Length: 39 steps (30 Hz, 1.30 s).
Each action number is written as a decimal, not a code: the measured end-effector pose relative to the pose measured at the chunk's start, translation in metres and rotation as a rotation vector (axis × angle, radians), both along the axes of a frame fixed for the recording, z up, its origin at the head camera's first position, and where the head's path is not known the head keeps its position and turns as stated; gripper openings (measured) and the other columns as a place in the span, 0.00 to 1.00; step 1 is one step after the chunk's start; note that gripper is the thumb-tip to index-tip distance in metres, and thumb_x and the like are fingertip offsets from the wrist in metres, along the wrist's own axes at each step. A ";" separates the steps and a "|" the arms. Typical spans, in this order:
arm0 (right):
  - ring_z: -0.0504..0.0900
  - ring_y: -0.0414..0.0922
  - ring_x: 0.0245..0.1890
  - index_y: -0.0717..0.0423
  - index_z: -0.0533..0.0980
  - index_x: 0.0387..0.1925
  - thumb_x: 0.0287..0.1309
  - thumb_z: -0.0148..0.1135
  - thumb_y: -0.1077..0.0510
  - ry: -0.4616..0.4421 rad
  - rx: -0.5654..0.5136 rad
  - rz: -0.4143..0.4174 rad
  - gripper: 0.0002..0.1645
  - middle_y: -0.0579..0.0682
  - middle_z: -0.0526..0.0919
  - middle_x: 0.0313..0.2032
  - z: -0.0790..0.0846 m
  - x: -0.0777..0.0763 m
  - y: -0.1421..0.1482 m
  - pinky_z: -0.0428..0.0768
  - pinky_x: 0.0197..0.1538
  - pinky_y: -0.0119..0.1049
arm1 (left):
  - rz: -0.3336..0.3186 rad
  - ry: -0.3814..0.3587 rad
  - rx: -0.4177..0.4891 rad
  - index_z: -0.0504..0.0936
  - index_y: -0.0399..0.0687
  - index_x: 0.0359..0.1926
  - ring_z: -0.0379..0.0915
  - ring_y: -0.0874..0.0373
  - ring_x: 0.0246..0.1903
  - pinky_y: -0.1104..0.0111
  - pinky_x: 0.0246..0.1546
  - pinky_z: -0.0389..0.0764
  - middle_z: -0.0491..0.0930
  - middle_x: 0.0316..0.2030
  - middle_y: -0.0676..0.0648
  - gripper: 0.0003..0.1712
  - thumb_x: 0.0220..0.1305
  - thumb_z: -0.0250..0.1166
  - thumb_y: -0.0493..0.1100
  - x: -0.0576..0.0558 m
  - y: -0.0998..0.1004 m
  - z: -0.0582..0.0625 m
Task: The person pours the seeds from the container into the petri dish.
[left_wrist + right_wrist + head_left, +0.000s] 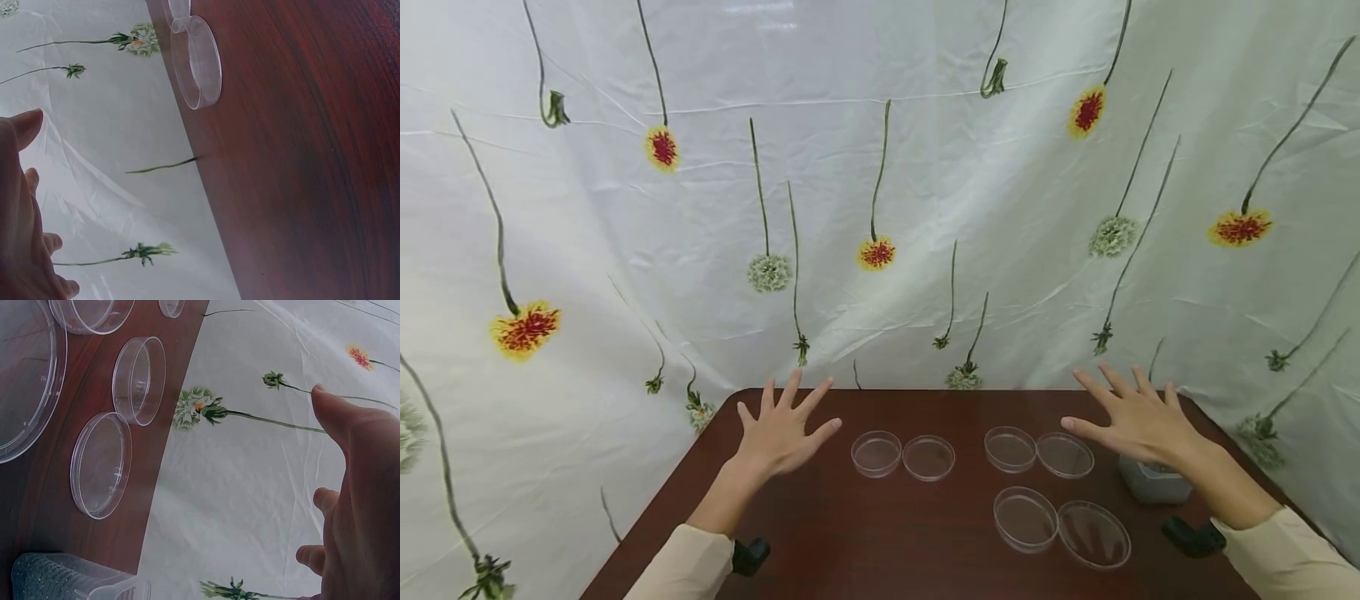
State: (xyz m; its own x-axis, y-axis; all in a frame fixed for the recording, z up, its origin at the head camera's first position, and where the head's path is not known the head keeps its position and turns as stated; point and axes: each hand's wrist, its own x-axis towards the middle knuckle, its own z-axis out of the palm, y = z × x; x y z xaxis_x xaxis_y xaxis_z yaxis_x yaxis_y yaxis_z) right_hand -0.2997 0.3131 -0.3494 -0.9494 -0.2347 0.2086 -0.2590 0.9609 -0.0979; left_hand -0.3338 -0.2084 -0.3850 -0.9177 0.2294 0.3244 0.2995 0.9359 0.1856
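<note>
Both hands are raised above a dark wooden table with fingers spread. In the head view my left hand (778,433) is left of a clear petri dish (876,454), touching nothing. A second round piece (928,458) lies beside that dish. My right hand (1142,421) hovers at the right, partly in front of a translucent plastic box (1153,483). Left of it lie two more clear round pieces, a dish (1010,450) and a flatter one (1065,456). Nearer the front are a larger dish (1026,518) and a flat round piece (1093,535), edges close together.
The reddish-brown table (880,542) ends at the back against a white hanging cloth (820,200) printed with flowers. In the right wrist view, the plastic box (69,578) seems to hold small speckled contents. Dark straps with devices sit at both wrists.
</note>
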 end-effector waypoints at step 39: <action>0.27 0.84 0.68 0.47 0.16 0.78 0.78 0.54 0.57 -0.428 -0.923 0.075 0.59 0.82 0.24 0.73 -0.097 -0.006 0.145 0.48 0.58 0.84 | -0.348 -0.658 0.846 0.59 0.35 0.79 0.52 0.36 0.75 0.44 0.71 0.60 0.63 0.74 0.34 0.54 0.57 0.80 0.37 -0.065 0.014 -0.085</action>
State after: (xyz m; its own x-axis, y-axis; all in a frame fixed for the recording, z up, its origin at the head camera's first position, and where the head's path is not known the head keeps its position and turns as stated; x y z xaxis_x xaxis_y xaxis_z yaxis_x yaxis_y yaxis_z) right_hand -0.3059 0.4577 -0.4464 -0.9763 -0.2157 -0.0152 -0.0847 0.4462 -0.8909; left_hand -0.3985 -0.1943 -0.4701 -0.8965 0.4423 -0.0266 0.1292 0.3184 0.9391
